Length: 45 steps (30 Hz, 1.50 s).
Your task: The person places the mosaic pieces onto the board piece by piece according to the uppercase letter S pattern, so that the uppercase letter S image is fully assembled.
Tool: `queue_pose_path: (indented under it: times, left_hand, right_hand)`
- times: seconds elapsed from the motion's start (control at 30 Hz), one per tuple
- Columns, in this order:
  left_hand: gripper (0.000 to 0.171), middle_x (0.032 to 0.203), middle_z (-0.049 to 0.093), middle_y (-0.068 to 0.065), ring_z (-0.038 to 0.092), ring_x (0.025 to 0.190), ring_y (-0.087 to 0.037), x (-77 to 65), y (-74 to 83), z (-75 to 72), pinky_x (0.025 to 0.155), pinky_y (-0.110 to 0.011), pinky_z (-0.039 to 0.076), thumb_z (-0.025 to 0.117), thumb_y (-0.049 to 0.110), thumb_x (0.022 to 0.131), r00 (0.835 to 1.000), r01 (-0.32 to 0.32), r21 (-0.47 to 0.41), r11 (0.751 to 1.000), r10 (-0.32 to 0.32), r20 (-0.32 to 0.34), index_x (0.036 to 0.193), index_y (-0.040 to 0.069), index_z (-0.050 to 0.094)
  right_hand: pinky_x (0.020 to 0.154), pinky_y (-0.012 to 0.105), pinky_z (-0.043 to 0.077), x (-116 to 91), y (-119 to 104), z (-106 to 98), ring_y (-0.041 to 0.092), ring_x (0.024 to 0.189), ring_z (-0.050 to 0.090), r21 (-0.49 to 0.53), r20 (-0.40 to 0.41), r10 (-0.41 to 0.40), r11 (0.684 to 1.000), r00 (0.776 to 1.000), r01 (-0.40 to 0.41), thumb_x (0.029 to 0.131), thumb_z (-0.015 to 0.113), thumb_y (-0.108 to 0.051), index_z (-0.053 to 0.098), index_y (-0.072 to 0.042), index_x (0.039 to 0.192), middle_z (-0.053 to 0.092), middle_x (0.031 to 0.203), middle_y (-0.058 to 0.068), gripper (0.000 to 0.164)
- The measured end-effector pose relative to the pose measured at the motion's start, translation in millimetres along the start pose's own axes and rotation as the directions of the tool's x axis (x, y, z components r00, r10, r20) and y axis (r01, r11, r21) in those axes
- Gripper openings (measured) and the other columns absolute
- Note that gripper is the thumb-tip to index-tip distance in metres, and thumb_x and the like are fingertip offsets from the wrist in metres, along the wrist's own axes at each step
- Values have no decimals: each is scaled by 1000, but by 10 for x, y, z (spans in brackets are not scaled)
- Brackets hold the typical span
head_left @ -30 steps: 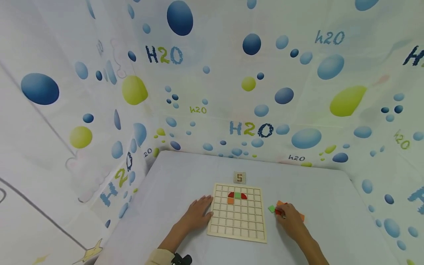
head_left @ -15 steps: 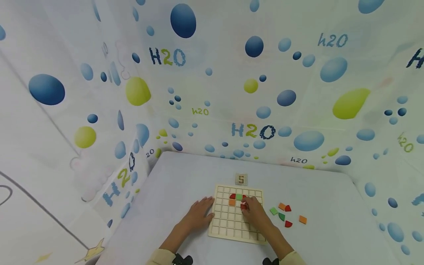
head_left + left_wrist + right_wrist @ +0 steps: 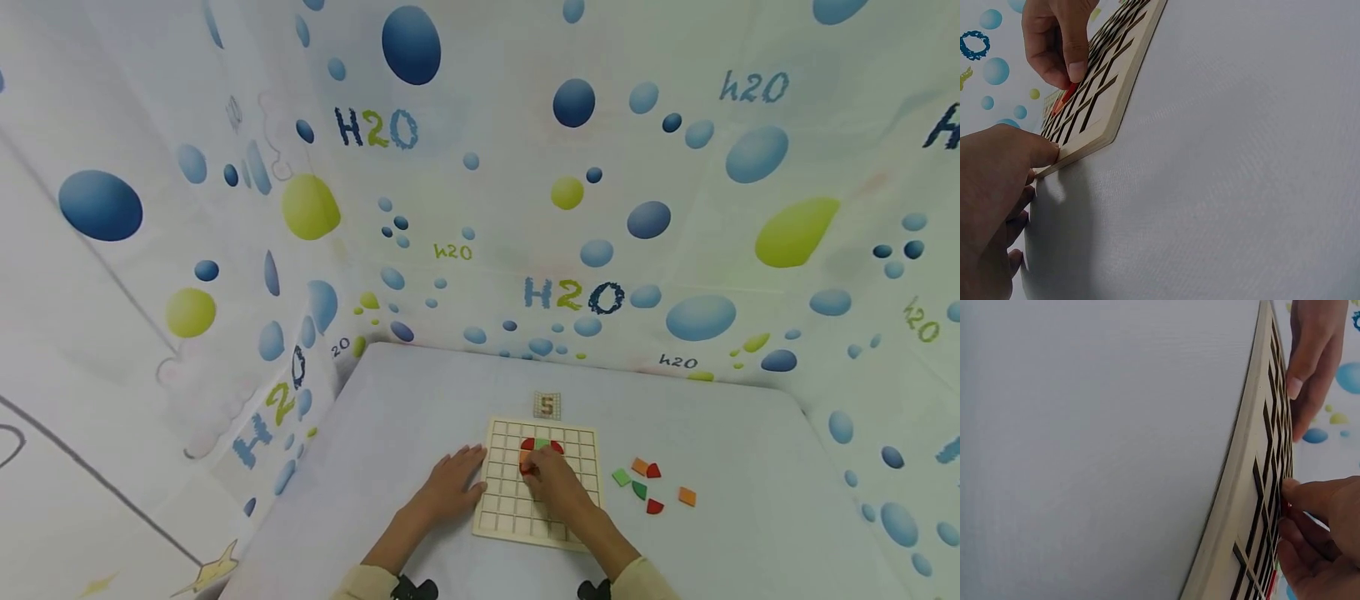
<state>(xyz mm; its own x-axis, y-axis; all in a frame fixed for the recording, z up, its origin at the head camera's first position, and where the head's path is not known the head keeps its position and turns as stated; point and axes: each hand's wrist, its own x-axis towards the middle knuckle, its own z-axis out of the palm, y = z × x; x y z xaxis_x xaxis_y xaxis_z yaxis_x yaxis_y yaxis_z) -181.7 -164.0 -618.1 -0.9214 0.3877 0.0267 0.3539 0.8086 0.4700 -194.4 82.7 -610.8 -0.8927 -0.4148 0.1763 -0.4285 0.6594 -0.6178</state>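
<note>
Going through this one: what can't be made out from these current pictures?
Red piece: full outline covered by the right hand, head and left wrist views.
Board: some cells covered by the right hand, head view.
Small card: too small in the head view to tell S from 5.
Left hand: cut off by the frame's left edge, left wrist view.

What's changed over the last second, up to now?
The right hand has moved left from the loose pieces onto the board, then farther left across it. Its fingers now pinch a red piece just below the orange square. The left hand stayed at the board's left edge; the loose pieces lie as they did half a second ago.
</note>
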Motion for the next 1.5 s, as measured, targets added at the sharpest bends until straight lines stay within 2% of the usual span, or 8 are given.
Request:
queue_pose_path:
  times: [0.37, 0.5, 0.7, 0.97, 1.1, 1.27, 1.4, 1.5]
  left_hand:
    - [61, 161, 49, -16, 41, 152, -40, -9, 23, -15, 123, -65, 32, 62, 27, 104, 1000, 7, 3, 1000, -7, 9, 157, 2, 46]
    - [61, 161, 50, -16, 42, 152, -40, -12, 23, -17, 123, -64, 32, 63, 27, 104, 1000, 6, 2, 1000, -6, 5, 157, 1, 47]
    - [60, 160, 50, -18, 42, 151, -41, -12, 5, 8, 122, -65, 32, 63, 25, 103, 1000, -8, -1, 1000, 8, -6, 156, 0, 47]
    - [61, 163, 48, -15, 41, 153, -38, -13, -10, 14, 124, -63, 31, 62, 27, 105, 1000, 6, 10, 1000, -6, 6, 158, 3, 45]
    - [61, 162, 48, -16, 41, 153, -39, -11, -7, 10, 123, -63, 32, 62, 27, 105, 1000, 5, 11, 1000, -5, 6, 158, 2, 45]
    - [61, 162, 48, -17, 41, 152, -40, -7, -4, 5, 123, -64, 32, 62, 27, 105, 1000, 5, 6, 1000, -5, 8, 158, 1, 45]
    - [61, 162, 48, -16, 40, 153, -39, -1, -3, 5, 123, -64, 31, 62, 27, 105, 1000, 4, 7, 1000, -4, 8, 158, 2, 45]
    - [61, 162, 48, -16, 41, 153, -39, 3, -13, 6, 123, -64, 32, 62, 28, 105, 1000, 5, 14, 1000, -5, 6, 158, 2, 45]
  right_hand:
    - [79, 33, 59, -40, -5, 8, 15, 91, 64, -24, -19, 28, 999, 999, -29, 96, 77, -7, 76, -7, 99, 67, 100, 0, 3]
    - [87, 41, 62, -44, -32, 25, 21, 99, 69, -77, -52, -11, 997, 999, 7, 96, 76, -6, 79, -7, 103, 73, 103, 2, 8]
    - [83, 35, 61, -70, -21, 49, 20, 96, 66, -111, -110, -69, 992, 992, 57, 93, 78, -3, 78, -6, 101, 67, 101, 3, 9]
    - [75, 29, 58, -56, -56, 16, 12, 88, 59, -8, -43, 48, 999, 998, -49, 96, 75, -4, 76, -6, 103, 63, 100, 1, 8]
    - [73, 28, 56, -54, -64, -12, 13, 85, 57, 3, -30, 42, 999, 999, -42, 95, 76, -2, 75, -5, 103, 62, 99, 3, 9]
    - [80, 36, 61, -64, 15, -97, 21, 96, 66, 35, -42, 29, 999, 999, -27, 97, 73, -3, 77, -4, 105, 69, 106, 6, 10]
    - [83, 40, 59, -103, 141, -282, 22, 98, 65, 88, -68, 144, 987, 987, -138, 100, 70, -7, 76, -4, 111, 67, 108, 6, 12]
    - [85, 44, 60, -148, 286, -479, 26, 100, 66, 65, -115, 203, 978, 972, -196, 99, 72, -8, 74, -2, 114, 66, 109, 10, 16]
